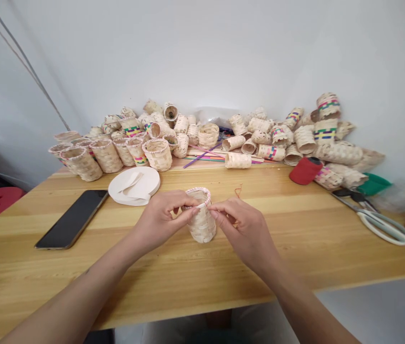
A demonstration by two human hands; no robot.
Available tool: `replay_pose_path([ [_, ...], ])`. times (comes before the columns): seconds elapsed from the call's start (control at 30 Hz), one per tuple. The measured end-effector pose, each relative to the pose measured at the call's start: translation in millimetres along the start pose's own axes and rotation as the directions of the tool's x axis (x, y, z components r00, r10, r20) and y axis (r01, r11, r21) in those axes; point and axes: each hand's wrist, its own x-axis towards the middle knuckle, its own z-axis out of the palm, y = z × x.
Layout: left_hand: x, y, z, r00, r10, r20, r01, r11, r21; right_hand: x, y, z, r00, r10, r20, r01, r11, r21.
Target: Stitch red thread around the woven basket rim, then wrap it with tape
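A small cup-shaped basket (202, 227), woven of pale strips, stands on the table between my hands. Pink-and-white binding runs along part of its rim. My left hand (164, 215) pinches the rim on its near left side, thumb outside and fingers partly hidden. At the right of the rim, my right hand (243, 222) is closed in a pinch at the binding, its fingertips touching the basket. A thin orange-red thread (238, 191) loops out behind the right hand; whether a needle is in the fingers is hidden.
Left of the basket lie a roll of white flat strip (134, 186) and a black phone (71, 220). Many woven baskets (157, 154) crowd the back, with coloured strips (202, 155) among them. To the right are scissors (381, 227), a red object (305, 171) and a green one (374, 185).
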Motion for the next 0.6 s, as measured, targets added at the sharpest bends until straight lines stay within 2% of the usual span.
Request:
replay_pose_path([
  [0.3, 0, -1, 0, 0.998, 0.054, -0.015, -0.054, 0.998, 0.034, 0, 0, 0, 1.000, -0.005, 0.007, 0.005, 1.000, -0.009],
  [0.4, -2, -2, 3, 0.987, 0.155, -0.049, -0.150, 0.984, 0.098, -1, -2, -1, 1.000, -0.006, 0.002, 0.006, 1.000, -0.020],
  [0.5, -4, -3, 7, 0.943, 0.317, -0.099, -0.287, 0.928, 0.235, -3, -5, -1, 1.000, -0.002, -0.019, 0.001, 1.000, -0.020],
  [0.6, -6, -4, 12, 0.912, 0.398, -0.096, -0.335, 0.860, 0.384, -4, -8, 1, 0.999, 0.012, -0.049, -0.013, 1.000, -0.007],
])
